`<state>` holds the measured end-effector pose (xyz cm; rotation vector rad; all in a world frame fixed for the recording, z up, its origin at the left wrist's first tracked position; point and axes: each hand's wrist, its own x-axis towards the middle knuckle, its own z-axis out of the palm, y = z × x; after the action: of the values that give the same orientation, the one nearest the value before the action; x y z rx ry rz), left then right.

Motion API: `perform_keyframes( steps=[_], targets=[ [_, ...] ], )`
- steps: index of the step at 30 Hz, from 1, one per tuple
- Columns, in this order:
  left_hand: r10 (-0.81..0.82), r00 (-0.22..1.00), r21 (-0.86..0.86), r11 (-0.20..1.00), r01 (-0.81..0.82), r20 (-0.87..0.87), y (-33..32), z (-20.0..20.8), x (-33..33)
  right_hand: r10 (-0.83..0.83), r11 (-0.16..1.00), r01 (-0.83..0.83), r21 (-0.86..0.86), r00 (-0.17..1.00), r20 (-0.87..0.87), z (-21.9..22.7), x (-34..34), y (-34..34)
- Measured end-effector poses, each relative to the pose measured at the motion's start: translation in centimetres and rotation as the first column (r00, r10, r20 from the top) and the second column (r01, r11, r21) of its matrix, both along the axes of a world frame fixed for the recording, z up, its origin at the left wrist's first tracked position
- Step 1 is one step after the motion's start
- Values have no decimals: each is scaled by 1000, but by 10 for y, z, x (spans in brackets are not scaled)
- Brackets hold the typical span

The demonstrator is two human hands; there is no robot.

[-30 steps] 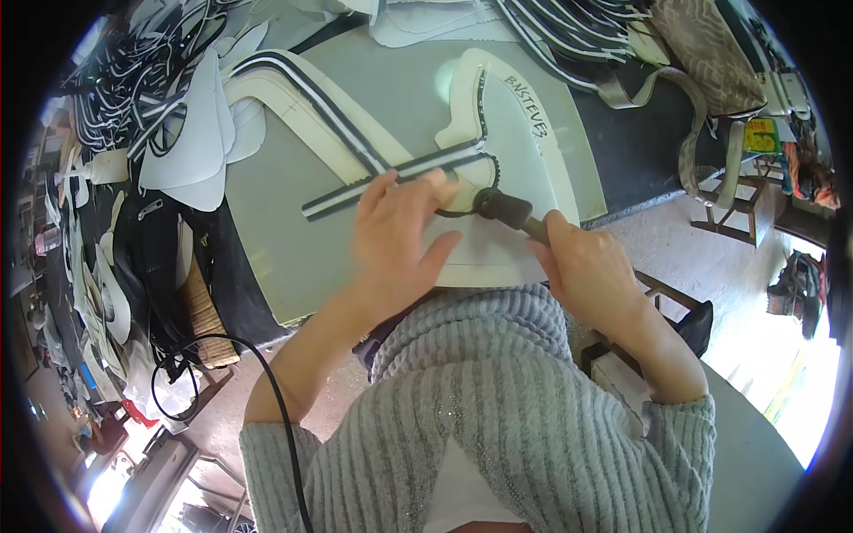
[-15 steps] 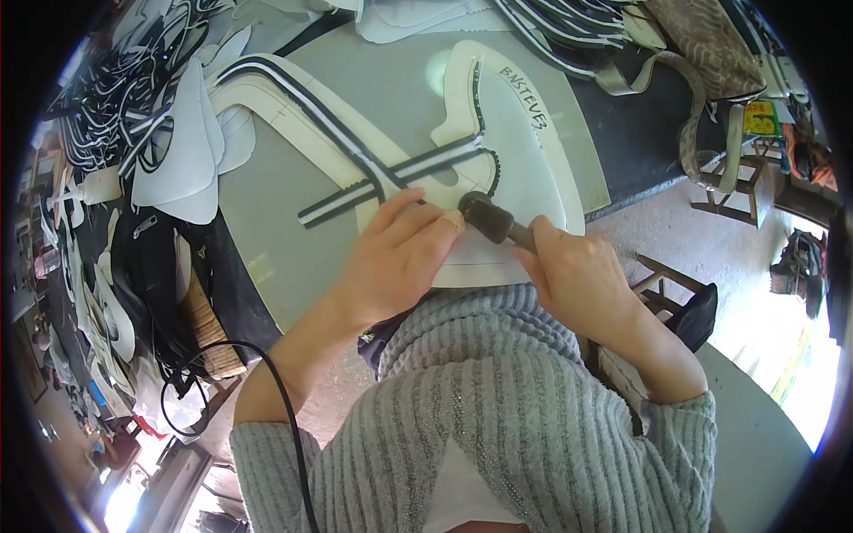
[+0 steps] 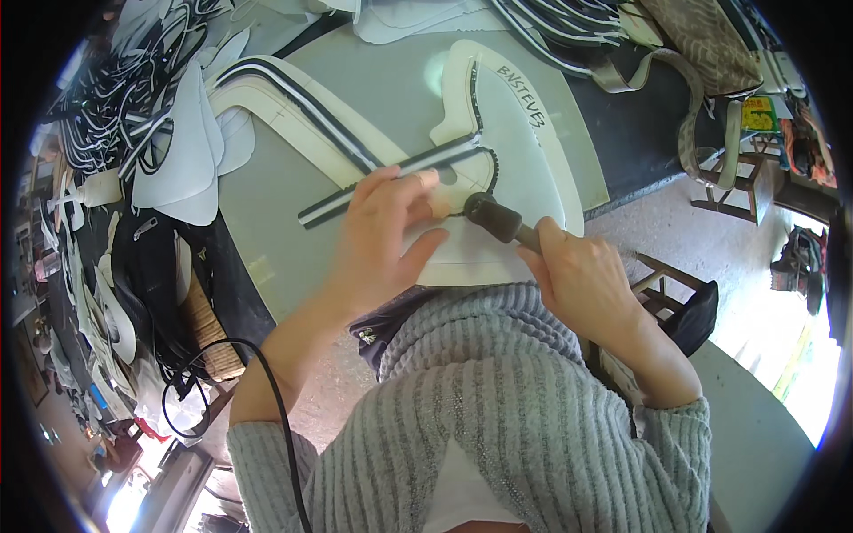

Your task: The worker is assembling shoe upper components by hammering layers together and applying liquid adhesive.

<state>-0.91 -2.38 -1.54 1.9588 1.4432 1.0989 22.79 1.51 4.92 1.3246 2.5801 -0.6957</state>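
A pale flat piece with a curved outline (image 3: 533, 169) lies on the grey board (image 3: 275, 258) in front of me. Its inner edge carries a dark notched trim, and a black-and-white striped strip (image 3: 333, 209) crosses it on a slant. Another striped strip (image 3: 311, 102) runs along a cream curved piece (image 3: 275, 115) to the left. My left hand (image 3: 386, 226) is over the strips' crossing, thumb and fingers apart, hiding part of them. In my right hand (image 3: 586, 275) is the handle of a small dark-headed hammer (image 3: 493, 218), its head resting at the notched trim's lower end.
White cut pieces (image 3: 182, 151) and tangled striped strips (image 3: 98, 133) are heaped at the left. More strips (image 3: 569, 35) and a patterned beige band (image 3: 684, 89) lie at the far right. A black cable (image 3: 275, 382) hangs by my left arm; wooden stools stand right.
My left hand has lifted and opened its fingers, shifting slightly away from the hammer head. The hammer and my right hand have moved only a little to the right.
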Motion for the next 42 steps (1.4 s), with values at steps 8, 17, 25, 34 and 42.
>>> perform_keyframes(
  steps=[8, 17, 25, 34, 42],
  targets=[
    [-107, 963, 310, 933, 183, -248, 0, -13, -3, -104, 994, 108, 4, 971, -215, 7, -6, 1],
    [-166, 958, -23, 986, 166, -233, -2, 2, -9, -37, 999, 38, 3, 995, -97, 5, -6, 2],
    [-232, 963, 28, 971, 237, -134, 9, -5, -27, -28, 999, 29, 13, 997, -70, -3, -3, 0],
    [-206, 968, 245, 940, 236, -142, 6, -14, -29, 5, 999, 4, 45, 984, -181, 2, -20, -5],
    [-202, 969, 246, 941, 231, -140, 5, -16, -31, 27, 999, -24, 30, 994, -109, -9, -16, -1]
  ],
)
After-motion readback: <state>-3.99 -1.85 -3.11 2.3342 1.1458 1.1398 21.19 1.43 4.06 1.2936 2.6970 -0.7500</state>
